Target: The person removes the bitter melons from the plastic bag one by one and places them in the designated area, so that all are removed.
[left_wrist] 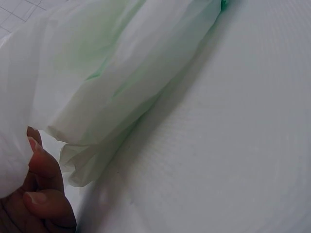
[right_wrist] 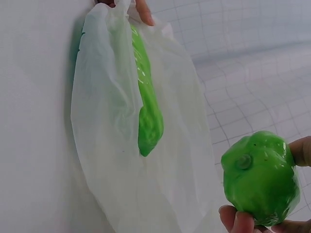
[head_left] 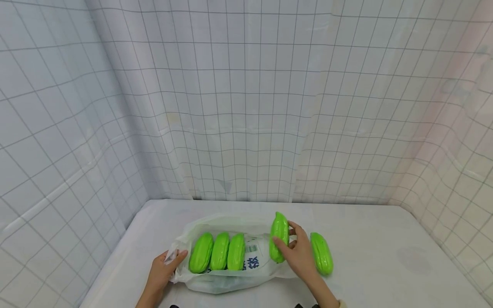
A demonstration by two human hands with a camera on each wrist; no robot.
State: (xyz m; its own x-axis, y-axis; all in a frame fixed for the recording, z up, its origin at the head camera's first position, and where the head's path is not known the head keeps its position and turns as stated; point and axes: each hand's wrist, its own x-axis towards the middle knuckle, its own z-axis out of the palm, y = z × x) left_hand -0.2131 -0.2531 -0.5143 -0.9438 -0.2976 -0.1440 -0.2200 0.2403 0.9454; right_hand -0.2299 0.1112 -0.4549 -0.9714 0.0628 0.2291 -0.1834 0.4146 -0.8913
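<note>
A white translucent plastic bag (head_left: pixel 221 285) lies on its side on the table, its mouth spread wide. My left hand (head_left: pixel 161 270) pinches the bag's left edge between thumb and fingers. Three glossy green bitter melons (head_left: pixel 220 251) lie side by side in the bag's left half. Over its right half, my right hand (head_left: pixel 302 256) grips another bitter melon (head_left: pixel 280 233), held upright with thumb on one side and fingers on the other. The right wrist view shows the stem end of this held melon (right_wrist: pixel 260 177) close up. One more bitter melon (head_left: pixel 321 254) rests on the table right of my right hand.
The white table (head_left: pixel 385 252) extends to the right and in front of the bag. White curtains with a dark grid (head_left: pixel 246 107) enclose the back and both sides. Blue printing and a barcode (head_left: pixel 252 248) show on the bag.
</note>
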